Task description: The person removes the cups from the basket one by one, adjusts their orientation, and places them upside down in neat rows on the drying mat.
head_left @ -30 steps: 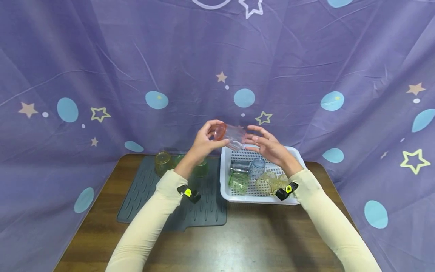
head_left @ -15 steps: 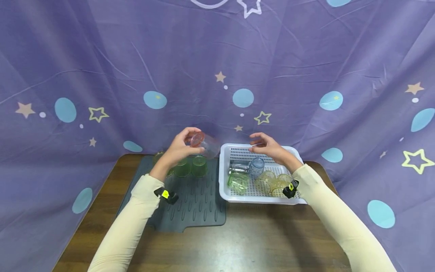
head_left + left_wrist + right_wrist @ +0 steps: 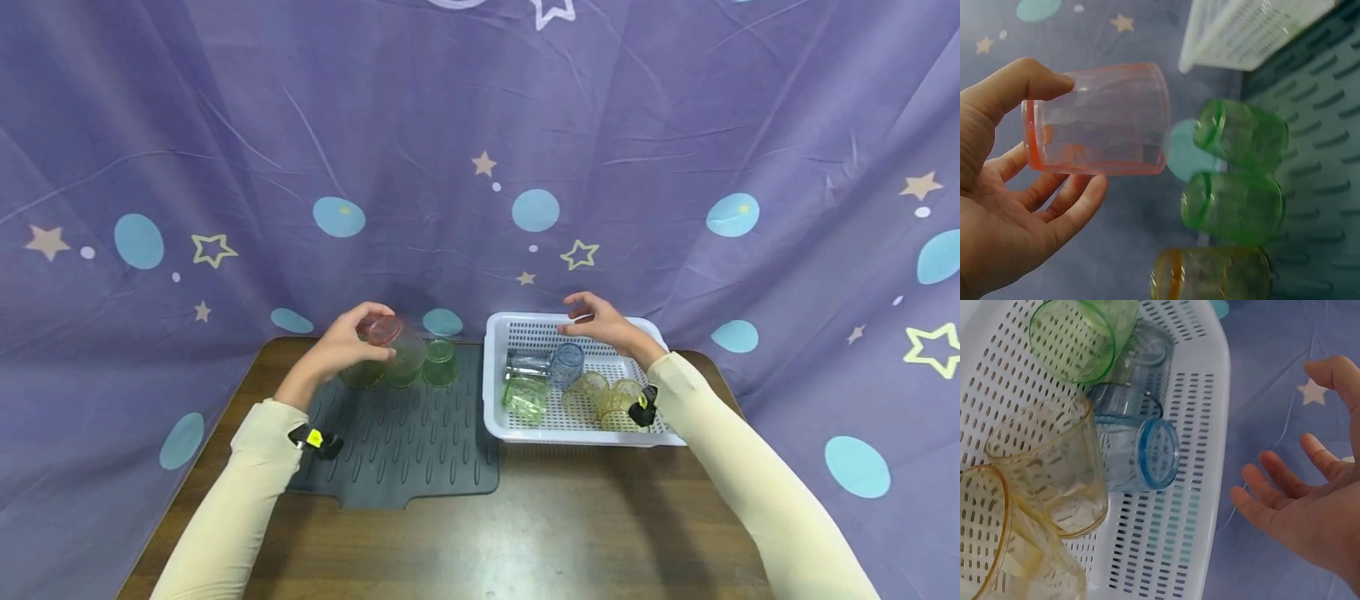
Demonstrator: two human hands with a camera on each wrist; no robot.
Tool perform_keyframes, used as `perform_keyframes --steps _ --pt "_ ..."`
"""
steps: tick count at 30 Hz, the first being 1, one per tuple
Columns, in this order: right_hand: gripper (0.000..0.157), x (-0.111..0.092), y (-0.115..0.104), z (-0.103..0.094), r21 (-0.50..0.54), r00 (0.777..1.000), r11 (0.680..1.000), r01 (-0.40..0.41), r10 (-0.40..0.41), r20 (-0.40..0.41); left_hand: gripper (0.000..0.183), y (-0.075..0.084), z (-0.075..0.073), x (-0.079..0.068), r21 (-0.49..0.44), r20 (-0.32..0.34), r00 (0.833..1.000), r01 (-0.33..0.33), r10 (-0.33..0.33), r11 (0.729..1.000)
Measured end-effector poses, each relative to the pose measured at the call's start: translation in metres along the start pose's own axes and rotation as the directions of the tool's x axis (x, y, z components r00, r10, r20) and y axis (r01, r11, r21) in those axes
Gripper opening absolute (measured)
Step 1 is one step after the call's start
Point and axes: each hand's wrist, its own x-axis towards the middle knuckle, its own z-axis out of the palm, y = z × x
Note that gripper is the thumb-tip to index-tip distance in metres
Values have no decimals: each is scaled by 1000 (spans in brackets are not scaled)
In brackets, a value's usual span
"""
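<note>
While left hand [image 3: 1000,212] grips pink glass [image 3: 1100,125] | right hand [image 3: 1316,515] loosely spread

Tumbler [image 3: 1116,119]: translucent pink, orange-red end band
Mat glasses [image 3: 1235,209]: green, amber
Basket glasses [image 3: 1054,469]: green, blue, yellow
Basket [image 3: 492,375]: white, slotted
Mat [image 3: 420,450]: dark grey
Curtain [image 3: 420,108]: purple, blue ovals, peach stars
</note>
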Motion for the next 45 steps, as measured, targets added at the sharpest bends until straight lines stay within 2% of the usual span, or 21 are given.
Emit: perform_keyframes --steps 8,16,24,31,45 --pt "75 10 14 4 -109 999 994 -27 30 27 64 -27 -3 -9 38 37 999 0 -1 999" --pt "72 16 21 8 -231 995 971 -65 79 54 61 -47 -3 -13 239 20 1000 11 -16 971" --pt "73 17 31 11 -262 985 958 -112 143 101 63 -59 -2 -15 317 24 999 16 -24 948" --pt "74 18 45 13 -282 984 953 -113 147 104 65 -71 0 -17 350 21 998 52 -63 935" --pt "72 17 55 16 -285 980 951 -119 158 119 65 -82 1 -19 363 0 999 30 -33 931"
